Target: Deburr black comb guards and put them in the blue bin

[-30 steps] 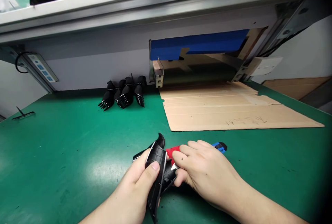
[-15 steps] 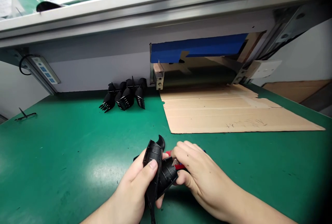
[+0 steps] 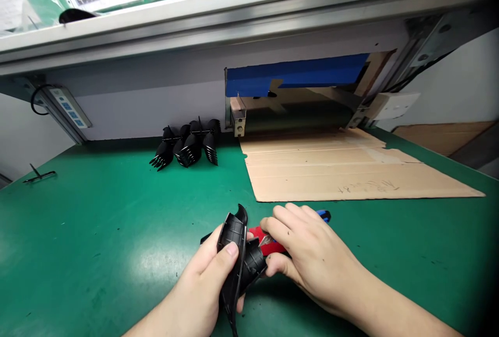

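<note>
My left hand (image 3: 208, 280) is closed around a black moulded plastic comb cluster (image 3: 233, 233), its thumb pressed on one curved, ribbed piece. A second curved piece (image 3: 253, 261) of the cluster points toward my right hand. Closed around a red-and-blue utility knife (image 3: 272, 246), my right hand (image 3: 307, 248) holds it against the end of that second piece. Some metal of the knife shows between the red parts; its blue-and-black end sticks out behind the fingers. My right thumb is at the edge of the black piece. The exact blade contact is hidden.
More black comb clusters (image 3: 189, 142) lie at the back of the green table (image 3: 117, 254). A thin black sprue (image 3: 39, 176) is at the far left. Flat cardboard (image 3: 312, 176) lies before a wall opening (image 3: 300, 108). A metal-edged shelf (image 3: 218, 20) overhangs the table.
My right hand has shifted slightly right and turned, so more of the red knife and its blue-and-black end show. My left hand keeps its grip on the black cluster.
</note>
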`<state>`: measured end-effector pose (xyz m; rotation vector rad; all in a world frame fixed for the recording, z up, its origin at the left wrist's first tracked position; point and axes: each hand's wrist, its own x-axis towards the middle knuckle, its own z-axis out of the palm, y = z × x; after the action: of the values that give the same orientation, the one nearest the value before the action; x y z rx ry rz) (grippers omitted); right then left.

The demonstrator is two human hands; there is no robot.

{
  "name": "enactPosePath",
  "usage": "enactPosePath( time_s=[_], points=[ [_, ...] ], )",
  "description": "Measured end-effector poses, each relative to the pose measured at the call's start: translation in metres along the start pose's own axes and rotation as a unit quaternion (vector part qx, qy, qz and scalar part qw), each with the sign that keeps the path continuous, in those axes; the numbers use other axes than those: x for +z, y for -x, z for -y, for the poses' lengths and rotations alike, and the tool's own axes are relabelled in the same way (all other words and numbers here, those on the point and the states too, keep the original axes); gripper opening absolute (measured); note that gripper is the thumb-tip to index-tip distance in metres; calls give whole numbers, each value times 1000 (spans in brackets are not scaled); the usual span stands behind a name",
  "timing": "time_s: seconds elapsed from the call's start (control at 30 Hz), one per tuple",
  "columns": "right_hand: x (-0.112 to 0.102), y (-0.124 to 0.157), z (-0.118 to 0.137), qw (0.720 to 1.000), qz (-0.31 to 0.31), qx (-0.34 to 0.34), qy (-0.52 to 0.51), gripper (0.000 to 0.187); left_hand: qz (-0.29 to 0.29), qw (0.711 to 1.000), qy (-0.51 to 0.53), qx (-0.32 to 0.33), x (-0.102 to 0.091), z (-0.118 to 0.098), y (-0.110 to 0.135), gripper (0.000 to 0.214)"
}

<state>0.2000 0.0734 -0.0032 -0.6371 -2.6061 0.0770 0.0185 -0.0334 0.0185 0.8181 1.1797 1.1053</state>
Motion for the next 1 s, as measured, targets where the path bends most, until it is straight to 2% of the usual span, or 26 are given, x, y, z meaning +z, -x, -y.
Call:
enactPosePath(
  time_s=[0.13,0.27,0.43,0.5,0.57,0.63,0.73,0.8,0.83,0.9,0.97,1.0],
  points=[
    [0,-3,3,996,14,-5,89,75,-11,999,-28,-33,-3,-1,0,53],
    [1,-3,6,991,39,-18,127,47,-11,997,-75,-29,-6,0,1,45],
    [8,0,7,991,57,-17,118,32,-22,993,-112,-10,-6,0,1,45],
    [10,1,5,994,55,-18,88,39,-31,991,-133,-10,-6,0,1,48],
    [9,0,3,998,66,-17,15,59,-38,988,-149,-21,-6,1,1,52],
    [4,-1,0,984,118,-7,-132,69,-43,986,-156,-27,-5,0,1,55],
    [-11,-2,-5,906,187,37,-378,66,-44,986,-160,-6,-4,-1,3,53],
    [-19,-1,-8,867,167,64,-466,66,-33,987,-156,7,-3,-3,3,49],
    [-21,0,-9,863,134,72,-482,67,-27,988,-152,6,-3,-4,3,48],
    [-23,1,-10,884,51,67,-460,64,-16,989,-144,-6,-3,-5,1,46],
    [-20,1,-6,930,-6,22,-367,55,2,992,-126,-14,-3,-4,-2,47],
    [-18,0,-3,954,-8,-16,-301,46,18,993,-113,-15,-3,-3,-5,49]
  ],
)
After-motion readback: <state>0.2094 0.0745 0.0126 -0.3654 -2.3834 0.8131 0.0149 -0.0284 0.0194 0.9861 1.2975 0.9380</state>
